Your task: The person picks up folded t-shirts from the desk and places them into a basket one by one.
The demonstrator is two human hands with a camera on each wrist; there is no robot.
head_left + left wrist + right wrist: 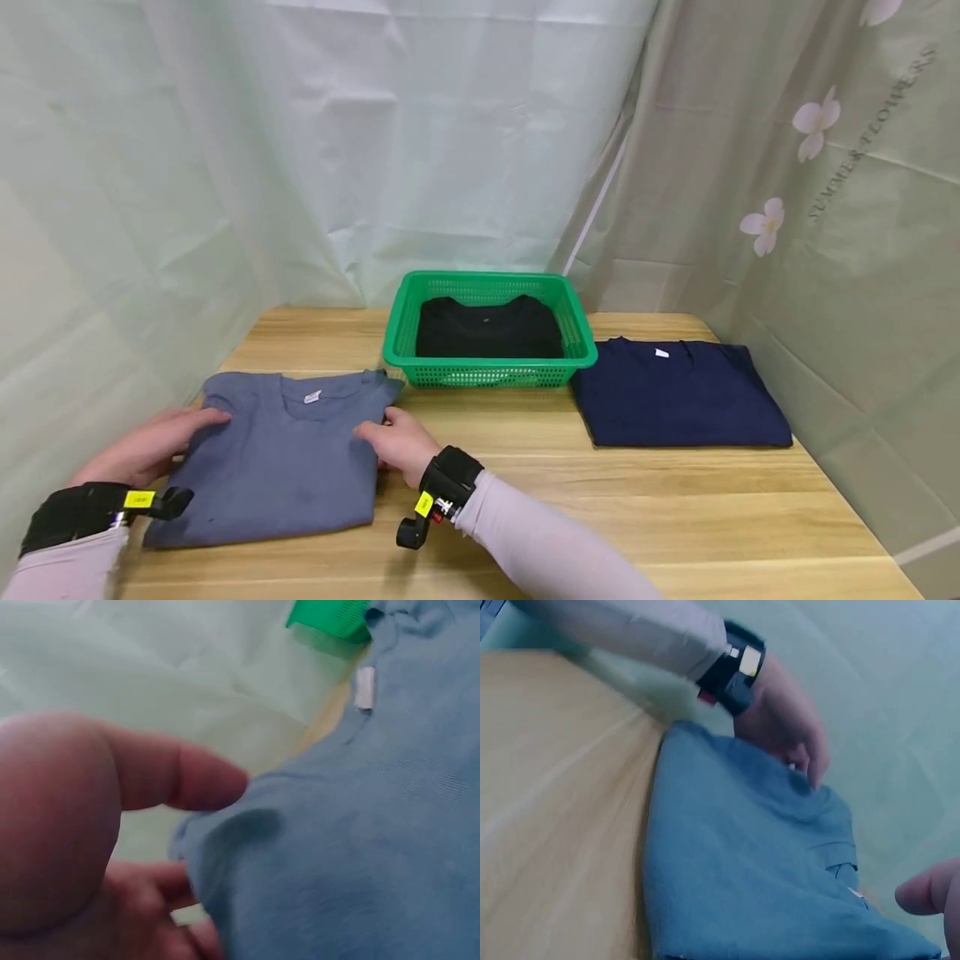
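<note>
A folded grey-blue T-shirt [288,467] with a white neck label lies at the left of the table, collar toward the back. At its left edge is my left hand [153,442], its straight thumb over the fabric and its other fingers at the side edge, partly hidden. A thumb shadow falls on the shirt in the left wrist view. My right hand [405,443] is at the right edge, thumb extended over the cloth and fingertips hidden beside or beneath it. In the right wrist view the right thumb [924,889] stands apart from the shirt.
A green plastic basket [491,372] holding a folded black T-shirt [487,332] stands at the back middle. Right of it lies a folded navy T-shirt [686,404]. Curtains [450,142] hang behind and along both sides of the wooden table [600,500].
</note>
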